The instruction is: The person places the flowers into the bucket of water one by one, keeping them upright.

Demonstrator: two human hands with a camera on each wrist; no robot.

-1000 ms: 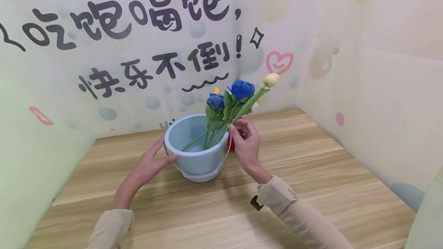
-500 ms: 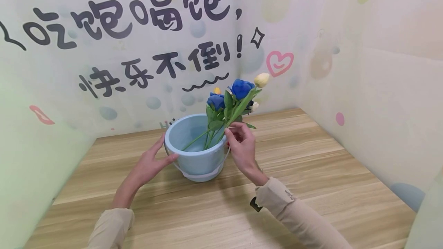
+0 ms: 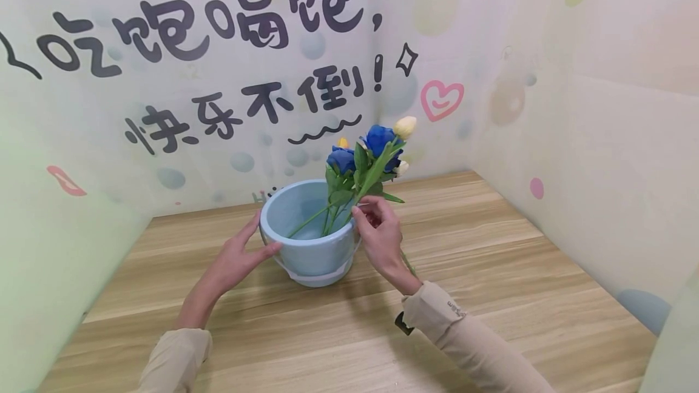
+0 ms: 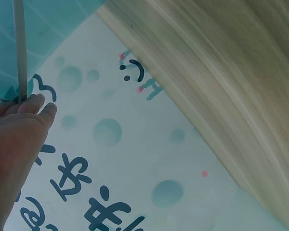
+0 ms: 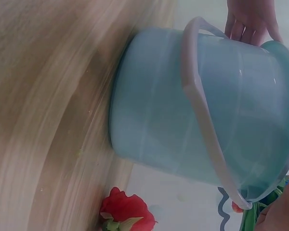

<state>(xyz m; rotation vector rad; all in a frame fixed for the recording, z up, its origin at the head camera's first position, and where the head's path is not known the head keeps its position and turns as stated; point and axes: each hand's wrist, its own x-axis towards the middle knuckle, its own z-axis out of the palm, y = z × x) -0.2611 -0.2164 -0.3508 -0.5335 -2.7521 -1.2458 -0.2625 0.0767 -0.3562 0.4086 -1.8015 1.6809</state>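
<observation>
A light blue bucket [image 3: 314, 259] stands upright on the wooden table. My left hand [image 3: 235, 262] rests against its left side, fingers fairly straight along the outside and thumb at the rim. My right hand [image 3: 379, 235], at the right rim, pinches the green stem of a cream tulip [image 3: 405, 127] that leans up to the right. Inside the bucket stand blue flowers [image 3: 380, 140] with leafy stems, a yellow bloom [image 3: 342, 142] and a small white bloom [image 3: 402, 168]. The tulip's lower stem end is hidden. In the right wrist view, a red flower [image 5: 127, 209] is beside the bucket.
The bucket's pale handle [image 5: 202, 106] hangs down its front. A green stem [image 3: 406, 262] shows on the table beside my right wrist. Printed walls [image 3: 590, 138] enclose the table [image 3: 491, 320] at the back and sides.
My right hand has moved left toward the bucket, bringing the cream tulip left and closer to the blue blooms. The red flower is now mostly behind that hand. My left hand stays put.
</observation>
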